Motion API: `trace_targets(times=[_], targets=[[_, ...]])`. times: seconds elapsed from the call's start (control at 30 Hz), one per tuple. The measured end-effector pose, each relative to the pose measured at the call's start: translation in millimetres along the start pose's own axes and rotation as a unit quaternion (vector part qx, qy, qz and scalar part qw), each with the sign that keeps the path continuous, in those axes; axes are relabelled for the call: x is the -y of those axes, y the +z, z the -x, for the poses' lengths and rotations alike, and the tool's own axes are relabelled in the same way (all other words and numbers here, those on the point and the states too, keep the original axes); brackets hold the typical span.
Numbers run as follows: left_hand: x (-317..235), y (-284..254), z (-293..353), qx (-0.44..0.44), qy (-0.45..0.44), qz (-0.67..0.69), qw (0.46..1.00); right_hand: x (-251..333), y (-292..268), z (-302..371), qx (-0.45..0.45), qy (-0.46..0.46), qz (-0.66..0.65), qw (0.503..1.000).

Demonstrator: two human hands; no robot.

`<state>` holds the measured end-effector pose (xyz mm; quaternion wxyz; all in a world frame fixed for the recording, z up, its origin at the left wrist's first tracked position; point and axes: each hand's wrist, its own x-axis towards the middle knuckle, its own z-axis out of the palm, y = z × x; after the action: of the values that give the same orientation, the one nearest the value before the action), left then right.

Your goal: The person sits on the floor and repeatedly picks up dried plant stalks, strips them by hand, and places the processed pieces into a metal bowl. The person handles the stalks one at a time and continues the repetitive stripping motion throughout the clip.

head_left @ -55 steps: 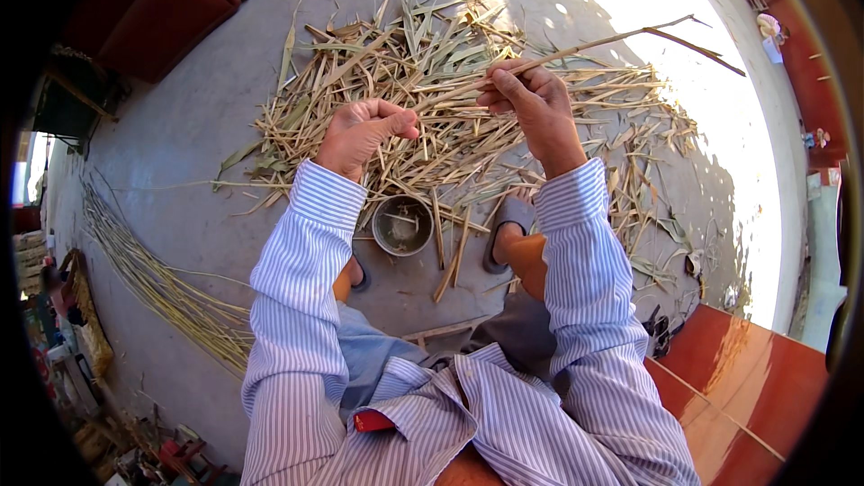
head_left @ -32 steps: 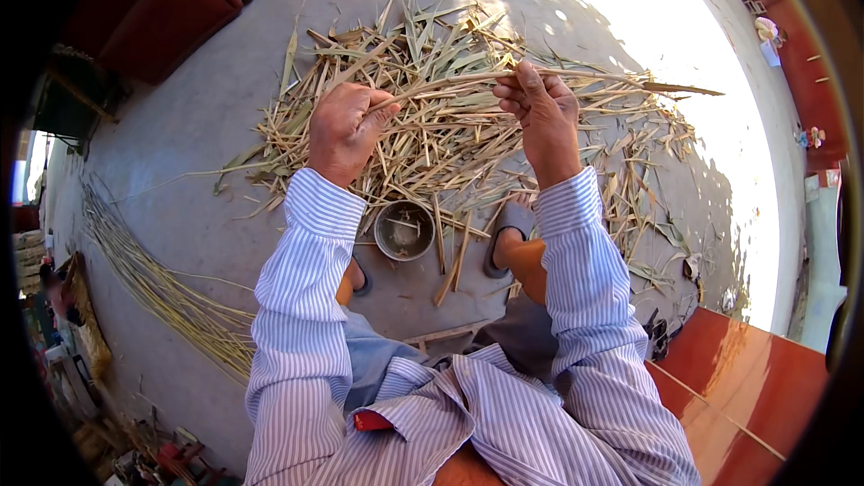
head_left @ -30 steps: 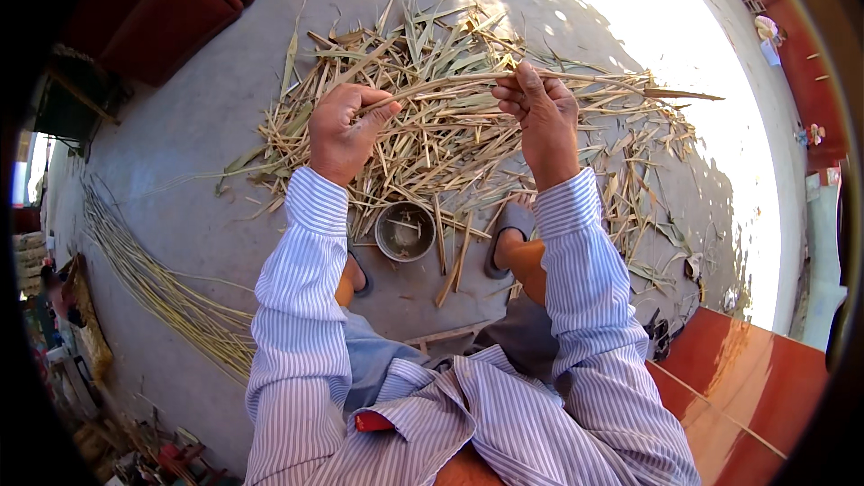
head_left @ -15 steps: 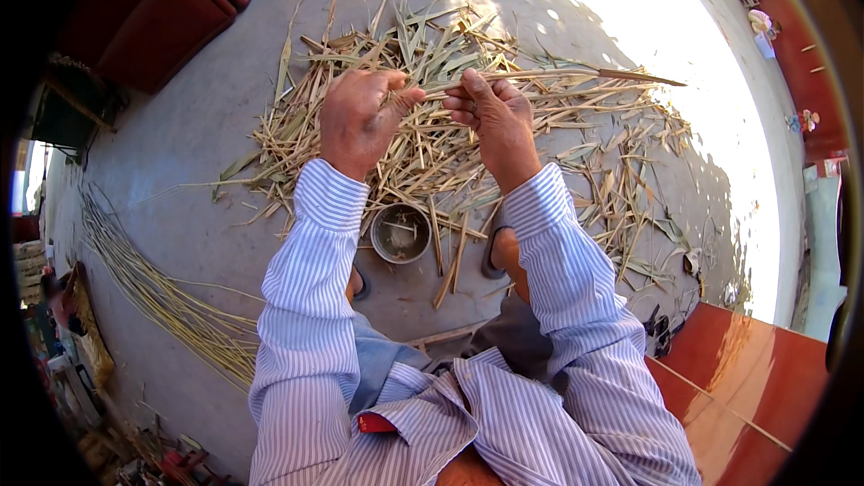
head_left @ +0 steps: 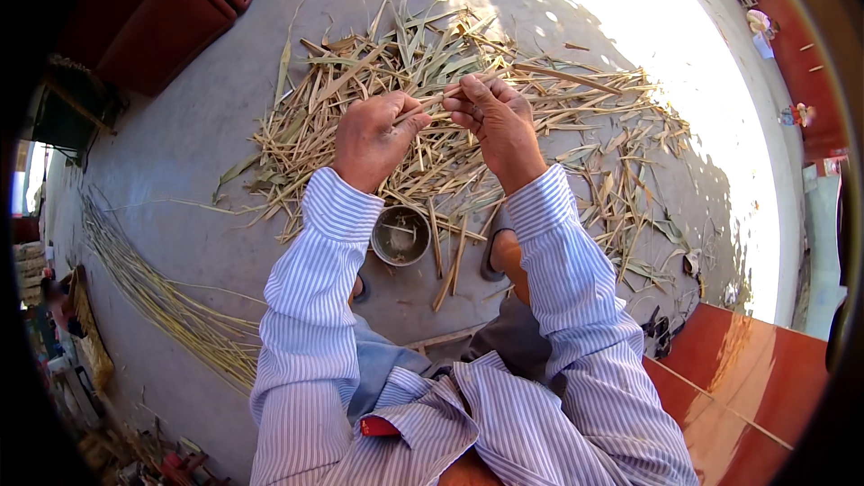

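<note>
Above the litter of dry leaves, my left hand (head_left: 371, 141) is closed around a thin, pale plant stalk (head_left: 432, 101). My right hand (head_left: 500, 130) pinches the same stalk between thumb and fingers, a short way to the right. Between the hands a little of the stalk shows; how far it runs inside the left fist is hidden. Below and beyond both hands lies a wide heap of dry leaves and peelings (head_left: 450, 148). A brown leaf strip (head_left: 567, 79) appears just right of my right hand, apart from its fingers as far as I can see.
A round metal bowl (head_left: 376, 247) with bits inside stands between my feet. Long thin stalks (head_left: 180, 310) lie bundled on the grey floor (head_left: 198, 243) at left. A dark red sofa (head_left: 162, 27) is far left; red tiles (head_left: 720, 360) lie at right.
My left hand has moved slightly right and nearer, and its fingers have closed more. The long brown-tipped piece that reached right from my right hand no longer does; a shorter strip shows there.
</note>
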<state>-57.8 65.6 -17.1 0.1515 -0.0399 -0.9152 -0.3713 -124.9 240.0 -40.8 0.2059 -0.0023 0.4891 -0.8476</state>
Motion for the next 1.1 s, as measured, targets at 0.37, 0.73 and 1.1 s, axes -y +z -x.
trace_targets(times=[0.37, 0.73, 1.1], targets=[[74.6, -53.2, -3.5, -0.25, -0.202, 0.291, 0.901, 18.4, -12.8, 4.0, -0.032, -0.038, 0.102, 0.994], [88.4, -87.4, 12.9, -0.223, 0.013, -0.3, 0.927, 25.3, -24.3, 1.5, -0.066, -0.061, 0.104, 0.991], [52.6, -4.2, 9.7, 0.088, -0.176, 0.322, 0.926, 12.4, -2.2, 5.4, 0.009, -0.066, 0.116, 0.991]])
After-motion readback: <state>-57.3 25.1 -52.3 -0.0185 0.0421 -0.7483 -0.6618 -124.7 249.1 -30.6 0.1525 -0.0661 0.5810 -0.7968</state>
